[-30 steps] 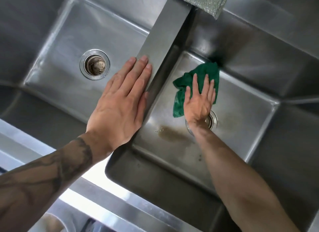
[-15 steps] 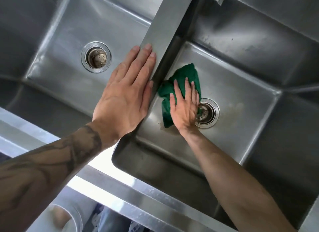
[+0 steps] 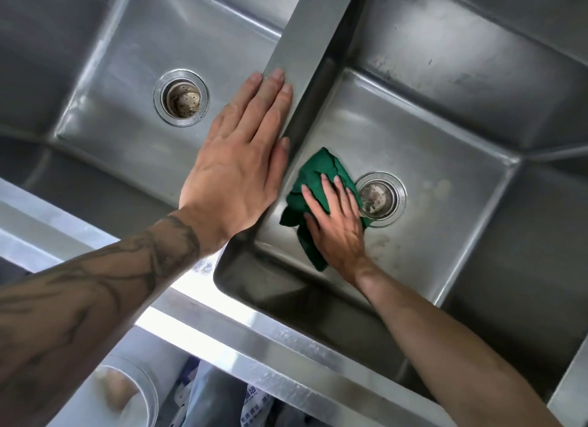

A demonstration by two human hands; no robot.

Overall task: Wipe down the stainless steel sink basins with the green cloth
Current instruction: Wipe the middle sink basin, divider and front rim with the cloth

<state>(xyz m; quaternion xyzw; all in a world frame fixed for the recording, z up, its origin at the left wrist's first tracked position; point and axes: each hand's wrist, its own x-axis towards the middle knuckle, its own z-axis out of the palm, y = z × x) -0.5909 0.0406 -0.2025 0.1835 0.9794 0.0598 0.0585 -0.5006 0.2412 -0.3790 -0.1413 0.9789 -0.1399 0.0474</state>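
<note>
Right hand [image 3: 337, 226] flat on green cloth [image 3: 313, 178]

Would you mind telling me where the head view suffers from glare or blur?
In the head view, glare blows out the sink's front rim; the bottom-left corner is blurred; the green cloth, both drains and the right hand are sharp.

Green cloth [image 3: 321, 175] partly under right hand [image 3: 339, 226]

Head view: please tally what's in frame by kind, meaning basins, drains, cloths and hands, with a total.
Sink basins: 2, the left basin and the right basin
Drains: 2, the left drain and the right drain
Green cloth: 1
Hands: 2, the left hand on the divider, the right hand flat on the cloth
Total: 7
</note>
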